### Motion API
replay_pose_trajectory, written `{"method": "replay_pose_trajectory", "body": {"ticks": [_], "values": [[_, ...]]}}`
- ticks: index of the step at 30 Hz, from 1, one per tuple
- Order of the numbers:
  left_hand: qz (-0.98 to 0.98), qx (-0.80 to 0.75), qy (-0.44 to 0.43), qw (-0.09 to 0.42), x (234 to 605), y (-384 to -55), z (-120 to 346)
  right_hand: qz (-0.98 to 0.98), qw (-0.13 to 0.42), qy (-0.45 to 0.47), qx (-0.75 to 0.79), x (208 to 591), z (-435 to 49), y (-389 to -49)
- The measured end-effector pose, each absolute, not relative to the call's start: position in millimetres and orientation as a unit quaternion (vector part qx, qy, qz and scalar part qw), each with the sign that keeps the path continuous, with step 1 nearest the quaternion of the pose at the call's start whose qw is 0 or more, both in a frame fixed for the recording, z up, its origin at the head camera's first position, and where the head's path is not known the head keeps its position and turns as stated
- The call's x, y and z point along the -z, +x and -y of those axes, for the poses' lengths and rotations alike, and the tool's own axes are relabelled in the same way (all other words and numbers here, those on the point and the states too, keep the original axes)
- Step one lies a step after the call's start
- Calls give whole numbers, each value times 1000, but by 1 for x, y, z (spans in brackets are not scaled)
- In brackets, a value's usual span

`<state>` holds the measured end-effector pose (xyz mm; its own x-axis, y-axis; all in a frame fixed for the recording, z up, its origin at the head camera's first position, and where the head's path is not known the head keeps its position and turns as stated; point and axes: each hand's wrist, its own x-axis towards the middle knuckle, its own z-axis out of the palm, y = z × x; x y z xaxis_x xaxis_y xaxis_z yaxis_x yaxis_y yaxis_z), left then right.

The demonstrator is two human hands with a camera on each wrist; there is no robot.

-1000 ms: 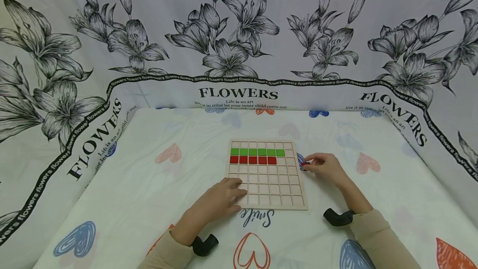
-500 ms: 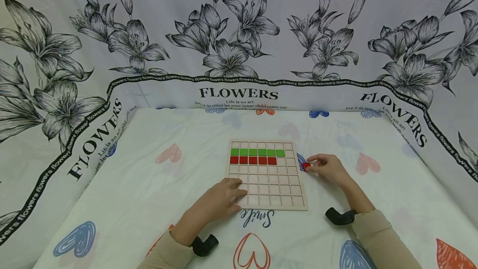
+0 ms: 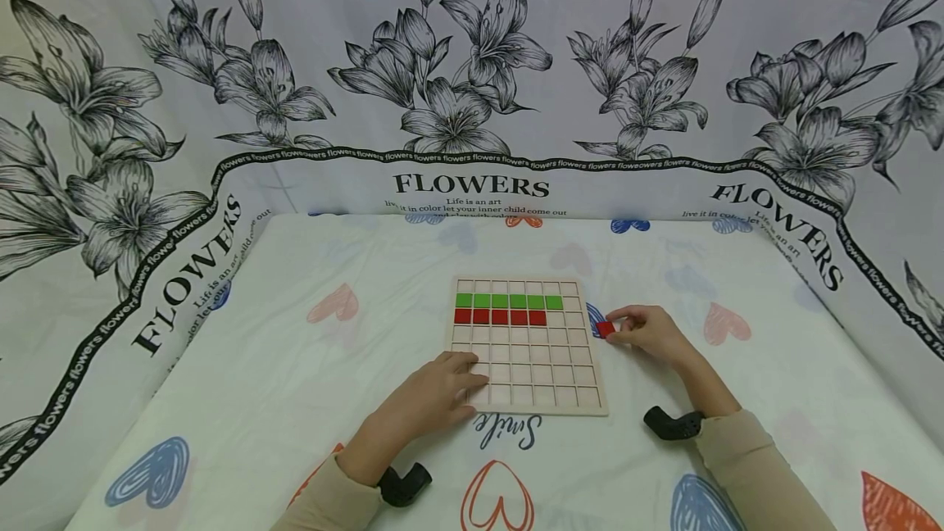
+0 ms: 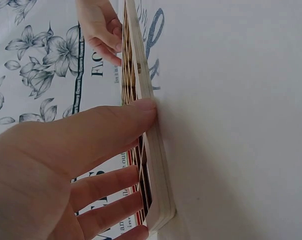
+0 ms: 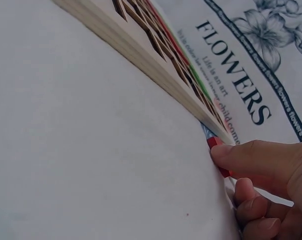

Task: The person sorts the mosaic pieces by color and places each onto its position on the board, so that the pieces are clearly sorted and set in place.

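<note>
A square wooden grid board [image 3: 553,373] lies flat on the cloth. Green square tiles [image 3: 509,301] fill most of its second row from the back, and red tiles [image 3: 500,316] fill part of the row below. My left hand [image 3: 428,396] rests on the board's near left corner; in the left wrist view its thumb [image 4: 116,122] touches the board's edge and the straight fingers lie over the grid. Right of the board, my right hand [image 3: 652,333] pinches a loose red tile [image 3: 605,329] just above or on the cloth; the right wrist view shows the thumb [image 5: 256,157] against it.
The table carries a white cloth [image 3: 369,383] printed with hearts and the word Smile. Behind it hangs a white flower-patterned curtain [image 3: 295,179] with a black lettered band. A black device [image 3: 404,483] sits at the left wrist, another device [image 3: 673,424] at the right.
My right hand has shifted slightly right and toward me, and more of the red tile shows at its fingertips. The left hand and the board have stayed put.
</note>
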<state>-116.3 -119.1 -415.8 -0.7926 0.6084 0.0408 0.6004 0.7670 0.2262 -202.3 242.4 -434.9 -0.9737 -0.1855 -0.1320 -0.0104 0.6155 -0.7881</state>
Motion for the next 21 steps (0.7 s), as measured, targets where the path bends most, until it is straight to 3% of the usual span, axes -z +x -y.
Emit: {"method": "replay_pose_trajectory", "body": {"ticks": [13, 21], "values": [[-940, -118, 320, 21, 416, -117, 119, -899, 83, -64, 426, 438, -243, -202], [-939, -118, 322, 19, 416, -117, 118, -874, 54, -115, 469, 444, -250, -201]]}}
